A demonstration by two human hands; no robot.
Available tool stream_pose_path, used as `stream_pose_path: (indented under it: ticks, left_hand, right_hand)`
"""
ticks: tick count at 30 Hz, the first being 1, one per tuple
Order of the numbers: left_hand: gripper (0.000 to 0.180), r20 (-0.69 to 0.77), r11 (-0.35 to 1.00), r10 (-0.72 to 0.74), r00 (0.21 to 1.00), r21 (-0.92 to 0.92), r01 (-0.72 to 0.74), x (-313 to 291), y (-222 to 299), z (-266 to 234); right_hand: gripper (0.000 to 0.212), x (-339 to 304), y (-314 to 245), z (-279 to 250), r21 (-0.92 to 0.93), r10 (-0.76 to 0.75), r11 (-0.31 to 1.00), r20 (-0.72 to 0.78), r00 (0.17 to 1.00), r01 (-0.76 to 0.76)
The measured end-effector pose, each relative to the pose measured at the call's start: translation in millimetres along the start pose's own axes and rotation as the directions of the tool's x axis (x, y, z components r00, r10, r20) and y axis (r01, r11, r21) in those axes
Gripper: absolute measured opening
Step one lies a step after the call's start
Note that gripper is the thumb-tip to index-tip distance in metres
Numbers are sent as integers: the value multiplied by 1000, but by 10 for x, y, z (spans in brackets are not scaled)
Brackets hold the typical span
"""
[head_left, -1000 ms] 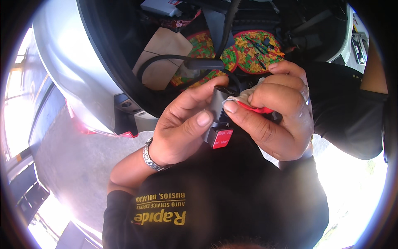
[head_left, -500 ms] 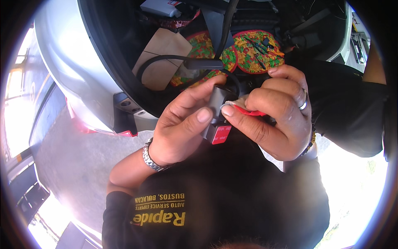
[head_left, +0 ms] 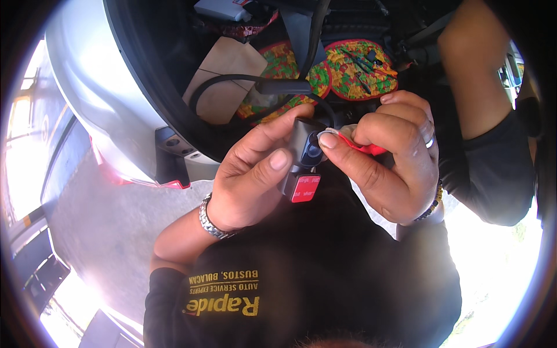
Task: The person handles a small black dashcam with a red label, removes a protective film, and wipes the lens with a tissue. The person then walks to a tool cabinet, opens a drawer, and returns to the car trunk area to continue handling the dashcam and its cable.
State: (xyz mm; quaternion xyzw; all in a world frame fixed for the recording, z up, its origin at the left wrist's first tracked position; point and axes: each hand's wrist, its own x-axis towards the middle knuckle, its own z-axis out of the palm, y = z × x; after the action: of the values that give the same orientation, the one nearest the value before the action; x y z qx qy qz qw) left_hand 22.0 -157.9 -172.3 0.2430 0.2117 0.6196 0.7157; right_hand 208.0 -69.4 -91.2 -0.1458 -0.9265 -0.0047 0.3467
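My left hand (head_left: 246, 180), a metal watch on its wrist, grips a small dark camera (head_left: 300, 134) between thumb and fingers. The camera's round lens faces up, toward my right hand. Below it sits a mount with a red adhesive pad (head_left: 305, 188). Pinched between the thumb and fingers of my right hand (head_left: 394, 156) is a red and whitish cloth (head_left: 361, 145), its pale tip beside the lens. A black cable (head_left: 216, 81) with an inline block (head_left: 284, 87) loops behind the hands; where it ends is hidden by them.
Ahead is a vehicle's open trunk with a silver body panel (head_left: 87, 75) at left. Inside lie brown cardboard (head_left: 223, 75), a white box (head_left: 223, 10) and leaf-patterned mats (head_left: 342, 52), with small tools on one. At right, another person's bent arm (head_left: 476, 58) is close by.
My right hand and the cloth have drawn slightly right, uncovering the camera's lens. The other person's arm at right has risen into view over the trunk edge.
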Motion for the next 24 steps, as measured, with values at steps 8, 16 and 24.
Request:
stream_pose_path:
  ticks: [8, 16, 24]
  left_hand:
    - [46, 151, 985, 36, 988, -170, -10, 21, 0, -44]
    - [49, 173, 998, -4, 985, -67, 16, 15, -51, -57]
    - [46, 190, 996, -17, 982, -83, 33, 3, -50, -90]
  right_hand:
    - [30, -28, -98, -8, 75, -36, 997, 8, 999, 35]
    - [32, -146, -188, -7, 69, 40, 997, 18, 999, -41]
    - [32, -164, -248, 3, 12, 110, 994, -18, 994, -109]
